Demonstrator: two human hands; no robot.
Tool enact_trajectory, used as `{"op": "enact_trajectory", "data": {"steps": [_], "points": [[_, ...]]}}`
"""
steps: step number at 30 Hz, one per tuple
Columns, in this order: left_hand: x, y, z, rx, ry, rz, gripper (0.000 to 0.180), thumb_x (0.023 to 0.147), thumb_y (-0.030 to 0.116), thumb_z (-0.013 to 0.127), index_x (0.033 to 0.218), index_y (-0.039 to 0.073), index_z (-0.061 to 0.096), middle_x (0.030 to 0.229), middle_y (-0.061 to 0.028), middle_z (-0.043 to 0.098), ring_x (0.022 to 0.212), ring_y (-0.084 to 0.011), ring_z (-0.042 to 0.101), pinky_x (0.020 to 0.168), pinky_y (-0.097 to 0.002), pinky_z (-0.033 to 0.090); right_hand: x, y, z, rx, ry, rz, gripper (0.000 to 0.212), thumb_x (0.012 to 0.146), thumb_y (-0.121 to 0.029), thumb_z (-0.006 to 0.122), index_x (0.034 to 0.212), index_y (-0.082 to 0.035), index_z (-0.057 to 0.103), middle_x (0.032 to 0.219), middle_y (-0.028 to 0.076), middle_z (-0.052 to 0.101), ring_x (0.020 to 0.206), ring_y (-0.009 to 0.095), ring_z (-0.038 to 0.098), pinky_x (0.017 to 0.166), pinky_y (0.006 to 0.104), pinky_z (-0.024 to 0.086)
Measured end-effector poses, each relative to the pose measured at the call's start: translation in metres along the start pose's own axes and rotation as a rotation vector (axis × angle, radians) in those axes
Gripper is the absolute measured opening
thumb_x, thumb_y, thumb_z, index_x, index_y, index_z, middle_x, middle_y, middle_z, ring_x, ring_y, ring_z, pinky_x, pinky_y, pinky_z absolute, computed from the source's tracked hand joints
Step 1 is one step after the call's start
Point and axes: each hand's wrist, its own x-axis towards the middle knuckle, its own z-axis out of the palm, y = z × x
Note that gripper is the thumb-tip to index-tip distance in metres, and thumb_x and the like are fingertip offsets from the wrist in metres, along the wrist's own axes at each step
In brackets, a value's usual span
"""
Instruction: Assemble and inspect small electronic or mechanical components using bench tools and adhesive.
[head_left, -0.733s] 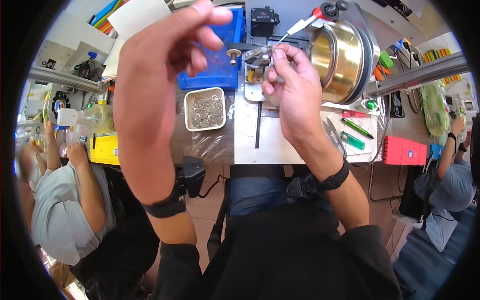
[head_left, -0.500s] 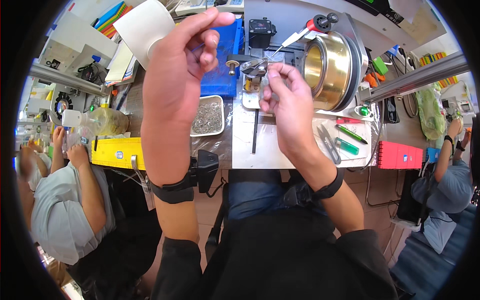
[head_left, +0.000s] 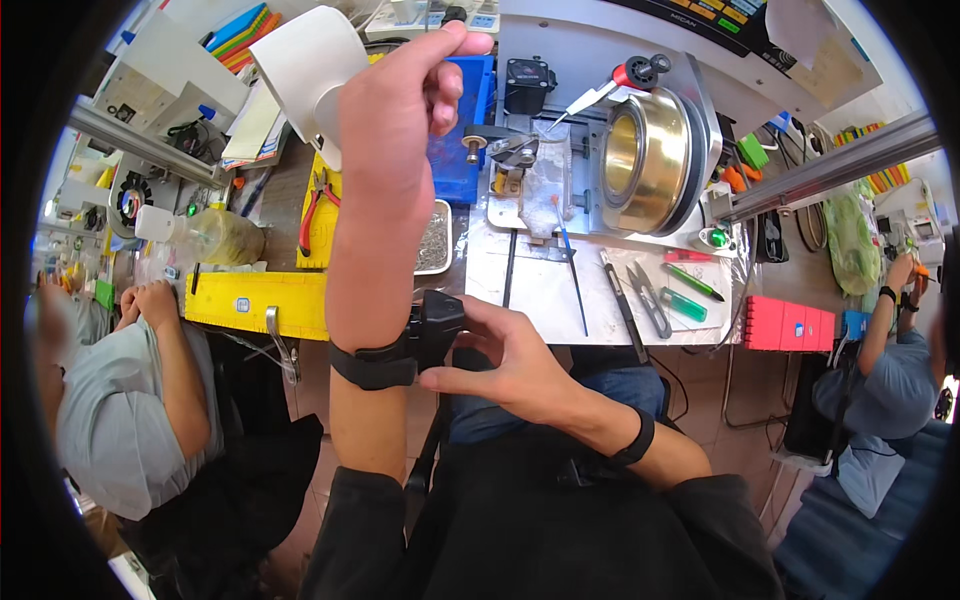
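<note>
My left hand (head_left: 390, 110) is raised over the bench, fingers curled; a small black knob shows just above its thumb tip, but I cannot tell whether they touch. A black box (head_left: 436, 325) sits on the strap around my left wrist. My right hand (head_left: 520, 365) has its thumb and fingers around that box. Ahead, a metal clamp (head_left: 515, 150) stands beside a large gold-coloured ring (head_left: 632, 150) on a machine. A thin blue-handled brush (head_left: 572, 268) lies across the white board (head_left: 530, 300).
On the board lie tweezers (head_left: 650, 298), a black pen-like tool (head_left: 624, 305) and a green pen (head_left: 694, 281). A white tray of small metal pieces (head_left: 435, 240), red-handled pliers (head_left: 317, 212) and a blue tray (head_left: 470, 185) are near my left forearm. Co-workers (head_left: 140, 400) sit at both sides.
My right hand has come down from the metal clamp to the box on my left wrist. The brush and black pen-like tool now show on the board; my left hand stays raised.
</note>
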Motion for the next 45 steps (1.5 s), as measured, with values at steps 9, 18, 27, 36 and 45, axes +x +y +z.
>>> {"op": "enact_trajectory", "data": {"steps": [9,18,27,36,45], "points": [[0.006,-0.017,0.013,0.781,0.275,0.626,0.016,0.086,0.016,0.072,0.084,0.0,0.074,0.056,0.0048,0.055,0.052,-0.0016,0.044,0.049,-0.0193,0.034,0.0,0.006,0.002,0.025,0.052,-0.034,0.045,0.078,-0.002,0.073,0.12,-0.002,0.057,0.106,0.004,0.064,0.095,0.013,0.058,0.091,0.032,0.045],[0.005,-0.019,0.027,0.852,0.284,0.8,0.013,0.082,0.016,0.074,0.081,0.003,0.074,0.054,-0.0008,0.057,0.047,-0.0083,0.048,0.048,-0.0232,0.038,0.005,0.008,-0.005,0.12,0.05,0.011,0.042,0.078,0.004,0.07,0.118,0.0,0.056,0.102,0.005,0.064,0.092,0.014,0.058,0.086,0.0295,0.046],[0.005,-0.024,0.028,0.765,0.2,0.655,0.016,0.08,0.021,0.069,0.07,0.008,0.071,0.054,-0.0042,0.057,0.049,-0.0235,0.055,0.049,-0.0334,0.041,-0.013,0.011,0.006,-0.044,0.421,-0.049,0.056,0.07,0.004,0.06,0.124,0.0,0.045,0.113,0.011,0.049,0.096,0.017,0.052,0.077,0.028,0.047],[0.003,-0.023,0.03,0.757,0.182,0.637,0.016,0.08,0.02,0.07,0.07,0.007,0.07,0.055,-0.0045,0.059,0.048,-0.0231,0.056,0.049,-0.0334,0.042,-0.013,-0.002,0.009,-0.226,0.087,-0.195,0.027,0.089,-0.023,0.069,0.093,0.0,0.057,0.081,0.005,0.05,0.068,0.011,0.049,0.061,0.0258,0.042],[0.005,-0.028,0.027,0.93,0.225,0.926,0.01,0.081,0.013,0.073,0.079,0.004,0.072,0.059,-0.0013,0.058,0.048,-0.01,0.051,0.048,-0.0233,0.038,-0.02,-0.014,0.007,-0.368,0.032,-0.43,0.021,0.09,-0.012,0.065,0.078,0.001,0.053,0.071,0.007,0.044,0.058,0.015,0.043,0.052,0.0289,0.033]]}}
